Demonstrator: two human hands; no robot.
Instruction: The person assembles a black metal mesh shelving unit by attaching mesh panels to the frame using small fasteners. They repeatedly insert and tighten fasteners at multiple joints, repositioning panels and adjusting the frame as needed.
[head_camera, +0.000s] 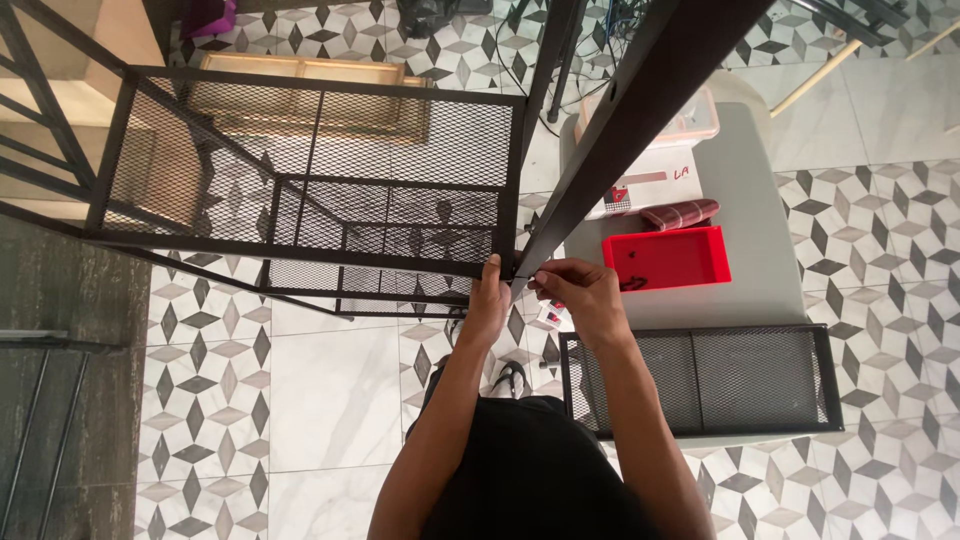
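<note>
A black metal rack with mesh shelves (320, 170) stands in front of me, seen from above. Its black upright post (600, 140) runs from the top right down to the corner of the top mesh shelf. My left hand (487, 300) grips that shelf corner where it meets the post. My right hand (580, 295) is just to the right, fingers pinched at the post's joint on something too small to identify.
A grey table (745, 190) on the right carries a red tray (668, 258), a rolled dark red cloth (680, 213) and a loose black mesh shelf (700, 378). Patterned tile floor lies below. Wooden steps (60, 60) rise at left.
</note>
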